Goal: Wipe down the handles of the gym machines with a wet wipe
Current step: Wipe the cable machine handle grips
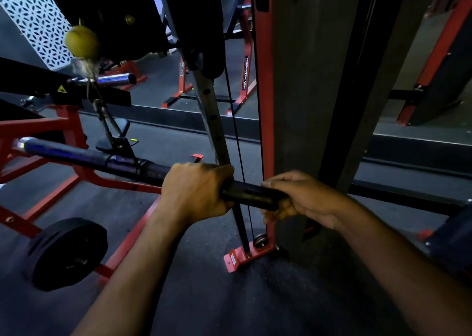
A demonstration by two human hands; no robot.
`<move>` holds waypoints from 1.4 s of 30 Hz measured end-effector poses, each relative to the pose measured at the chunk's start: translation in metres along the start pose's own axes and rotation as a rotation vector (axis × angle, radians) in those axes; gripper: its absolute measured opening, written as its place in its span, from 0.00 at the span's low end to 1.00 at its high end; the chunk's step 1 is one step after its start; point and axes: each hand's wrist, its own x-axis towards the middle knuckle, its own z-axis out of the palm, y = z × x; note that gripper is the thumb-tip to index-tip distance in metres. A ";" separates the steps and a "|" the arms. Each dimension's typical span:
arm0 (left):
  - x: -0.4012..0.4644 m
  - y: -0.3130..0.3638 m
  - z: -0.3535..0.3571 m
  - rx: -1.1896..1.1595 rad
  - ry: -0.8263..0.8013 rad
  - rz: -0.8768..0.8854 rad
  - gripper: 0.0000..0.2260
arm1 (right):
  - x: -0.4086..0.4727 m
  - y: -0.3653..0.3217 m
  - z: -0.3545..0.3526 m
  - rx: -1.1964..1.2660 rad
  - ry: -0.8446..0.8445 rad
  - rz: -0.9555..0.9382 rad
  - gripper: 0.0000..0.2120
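Bar handle (251,194): black grip, held across the middle of the view, in front of the red machine upright (263,106).
Left hand (196,190): clenched round the bar from above.
Right hand (304,198): closed round the bar's right end.
Wet wipe: cannot be told; none is seen.
Weight plate (66,254): on the floor frame, lower left.

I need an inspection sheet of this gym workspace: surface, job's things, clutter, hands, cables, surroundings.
Surface: dark floor.
Job's things: black bar handle held level; wet wipe not seen.
Clutter: weight plate on a red frame; yellow-green ball hanging.
Hands: left hand grips the bar handle; right hand grips its end.
Cables: black cable running down to a pulley.
Surroundings: red upright, patterned white panel.
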 end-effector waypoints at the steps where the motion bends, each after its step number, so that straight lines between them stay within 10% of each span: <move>1: 0.001 0.000 -0.001 0.005 0.005 -0.004 0.21 | 0.001 0.001 0.001 -0.005 0.039 -0.034 0.12; 5: 0.007 -0.001 -0.005 0.052 0.042 -0.042 0.21 | -0.009 -0.010 0.007 -0.577 0.377 -0.594 0.10; 11: 0.008 -0.009 -0.006 0.022 -0.016 -0.058 0.15 | -0.008 0.027 0.015 -1.214 0.379 -1.162 0.14; 15: 0.007 -0.006 -0.004 0.058 -0.008 -0.065 0.16 | -0.004 0.029 0.010 -0.971 0.427 -1.087 0.13; 22: 0.005 -0.002 0.001 0.003 0.085 0.019 0.20 | 0.000 0.003 -0.005 0.407 0.093 -0.056 0.09; 28: 0.009 -0.008 -0.002 -0.086 0.117 -0.033 0.13 | -0.009 0.016 0.017 0.738 0.168 -0.029 0.08; 34: 0.015 -0.009 -0.002 -0.062 -0.004 -0.087 0.14 | -0.025 0.027 0.044 0.797 0.098 -0.129 0.11; 39: 0.018 -0.008 -0.008 -0.045 -0.117 -0.072 0.13 | -0.038 0.023 0.027 -0.260 0.520 -0.679 0.10; 42: 0.016 -0.014 -0.013 -0.138 -0.123 -0.026 0.14 | -0.036 0.020 0.019 -0.357 0.578 -0.794 0.10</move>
